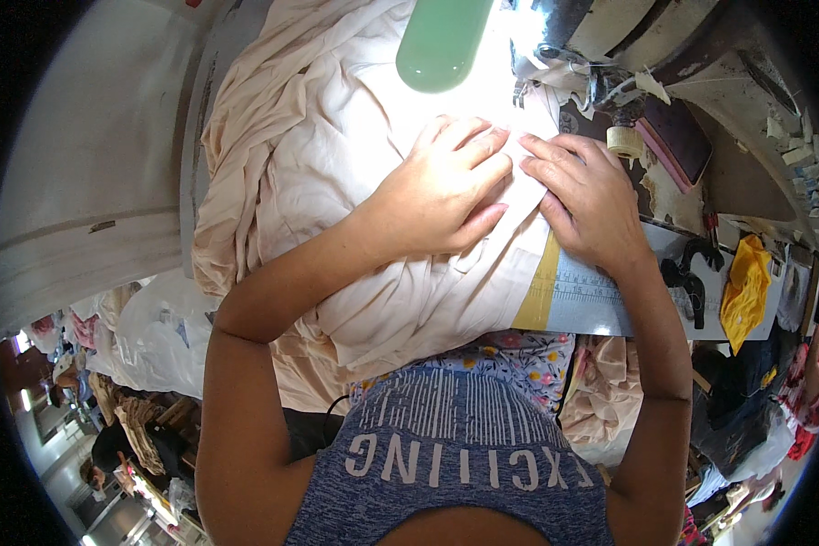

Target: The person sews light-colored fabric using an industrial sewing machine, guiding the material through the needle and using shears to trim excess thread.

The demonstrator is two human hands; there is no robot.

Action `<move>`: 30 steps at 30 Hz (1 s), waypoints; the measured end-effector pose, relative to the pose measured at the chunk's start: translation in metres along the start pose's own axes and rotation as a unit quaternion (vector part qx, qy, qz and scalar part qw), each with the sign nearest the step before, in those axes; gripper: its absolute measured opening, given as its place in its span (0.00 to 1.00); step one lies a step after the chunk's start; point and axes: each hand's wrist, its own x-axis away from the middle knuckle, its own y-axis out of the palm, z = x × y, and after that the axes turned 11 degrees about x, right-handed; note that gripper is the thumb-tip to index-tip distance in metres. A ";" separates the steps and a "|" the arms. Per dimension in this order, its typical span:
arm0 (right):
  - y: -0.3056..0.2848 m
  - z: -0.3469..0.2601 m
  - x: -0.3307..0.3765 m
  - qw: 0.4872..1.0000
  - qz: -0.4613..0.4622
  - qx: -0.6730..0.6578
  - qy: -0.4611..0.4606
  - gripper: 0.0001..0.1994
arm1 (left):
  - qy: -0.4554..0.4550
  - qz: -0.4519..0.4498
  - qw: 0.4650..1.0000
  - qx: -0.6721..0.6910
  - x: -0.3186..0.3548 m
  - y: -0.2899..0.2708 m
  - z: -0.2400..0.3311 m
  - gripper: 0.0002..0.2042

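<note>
A large pale cream cloth [337,109] lies bunched and folded across the sewing table, brightly lit near the sewing machine [601,77]. My left hand [450,187] rests palm down on it, fingers stretched and thumb apart, just short of the machine's needle area. Along the cloth's right edge, my right hand [591,200] lies with its fingertips on the fabric and its thumb near the edge. Both hands are open, close together with a strip of cloth between them. Glare washes out the needle area, so the stitching spot cannot be made out.
A green round-ended object [441,45] overhangs the cloth at the top. A measuring scale [582,291] runs along the table's front edge. To the right are black clips [692,296], a yellow cloth [744,291] and a dark flat case [678,141]. A clear plastic bag [159,332] sits left.
</note>
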 end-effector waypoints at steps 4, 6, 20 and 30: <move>0.002 0.004 -0.002 1.000 0.000 -0.022 0.010 0.17 | -0.010 0.000 1.000 -0.017 -0.003 0.000 0.003 0.20; 0.004 0.007 -0.003 0.999 0.000 -0.032 0.014 0.17 | -0.012 0.003 1.000 -0.022 -0.004 0.000 0.003 0.20; 0.013 0.012 -0.006 0.999 0.014 -0.002 0.039 0.17 | 0.008 0.025 0.999 -0.047 -0.010 0.004 -0.013 0.18; 0.017 0.016 -0.005 0.997 0.043 0.002 0.059 0.16 | 0.004 0.015 0.998 -0.068 -0.014 0.004 -0.018 0.18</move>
